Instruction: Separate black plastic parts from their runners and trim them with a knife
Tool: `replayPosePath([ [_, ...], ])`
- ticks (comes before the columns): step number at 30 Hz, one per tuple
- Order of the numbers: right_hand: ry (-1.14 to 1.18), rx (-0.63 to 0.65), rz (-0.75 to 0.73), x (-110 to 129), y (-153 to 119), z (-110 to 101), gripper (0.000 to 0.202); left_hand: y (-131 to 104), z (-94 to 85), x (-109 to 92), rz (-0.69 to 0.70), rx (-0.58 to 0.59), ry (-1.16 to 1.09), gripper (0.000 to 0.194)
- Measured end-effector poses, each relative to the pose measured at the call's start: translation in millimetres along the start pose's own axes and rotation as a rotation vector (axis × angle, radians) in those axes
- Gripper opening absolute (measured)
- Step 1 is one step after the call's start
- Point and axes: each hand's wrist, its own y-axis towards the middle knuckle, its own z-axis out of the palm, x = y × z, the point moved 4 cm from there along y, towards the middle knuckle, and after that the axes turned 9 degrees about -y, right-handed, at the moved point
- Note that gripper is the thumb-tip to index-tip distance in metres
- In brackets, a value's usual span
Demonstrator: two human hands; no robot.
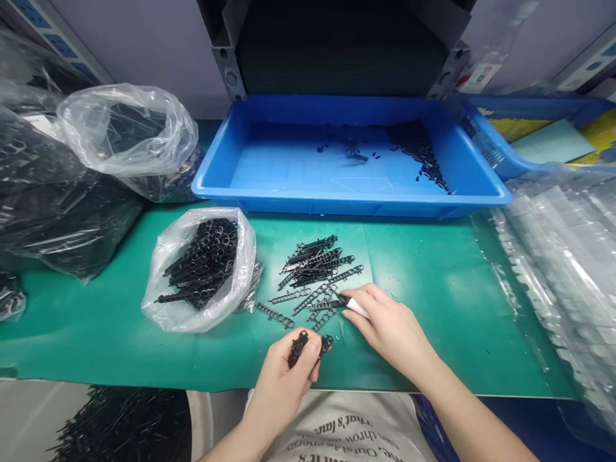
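My left hand (292, 367) is closed around a bunch of small black plastic parts (299, 346) near the front edge of the green table. In my right hand (382, 317) is a small white-handled tool (357, 308), pinched between thumb and fingers. Its dark tip is over black ladder-like strips with rings (323, 305) lying loose on the table. A denser pile of such strips (317, 260) lies just behind them. To the left, an open clear bag (154, 289) holds many more strips.
Behind the pile, a blue tray (298, 204) holds small black pieces. Black-filled plastic bags (58, 212) crowd the left. Stacked clear plastic trays (568, 269) cover the right. Below the front edge at left, a round bin (201, 417) contains black scraps.
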Motion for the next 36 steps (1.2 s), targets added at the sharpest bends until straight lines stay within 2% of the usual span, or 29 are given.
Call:
replayPosePath([
  [3,-0.01,0.057,0.01,0.2,5.7,3.3,0.019,0.1,-1.3,-0.3,0.044,-0.02,0.083,0.042],
  [7,0.075,0.016,0.003,-3.5,4.8,2.1,0.013,-0.3,-2.0,-4.8,0.149,-0.1,0.169,0.037],
  [13,0.347,-0.072,0.016,-17.8,-9.1,-6.6,0.011,2.9,0.1,-3.6,0.13,-0.119,0.162,0.034],
  [21,0.568,-0.031,0.056,-25.8,-26.4,-13.4,0.011,6.1,-3.0,-9.2,0.117,-0.167,0.004,0.037],
  [23,0.592,-0.027,0.06,-25.6,-28.1,-13.9,0.011,6.7,-5.2,-12.5,0.151,-0.15,0.035,0.036],
  [27,0.644,-0.014,0.063,-24.3,-29.3,-14.0,0.01,6.9,-2.6,-12.1,0.163,0.008,0.123,0.039],
  [28,0.66,-0.006,0.061,-23.8,-29.3,-14.0,0.011,6.5,-2.0,-11.8,0.163,0.016,0.124,0.04],
  [31,0.712,0.015,0.045,-21.9,-29.0,-15.1,0.012,5.7,-4.4,-14.5,0.193,-0.088,0.073,0.039],
  [33,0.745,0.028,0.022,-19.7,-28.4,-16.7,0.012,7.2,-4.7,-16.7,0.197,-0.105,0.046,0.042],
  [36,0.784,0.057,-0.018,-14.0,-26.7,-19.5,0.012,13.0,0.3,-14.8,0.112,0.033,0.103,0.039],
])
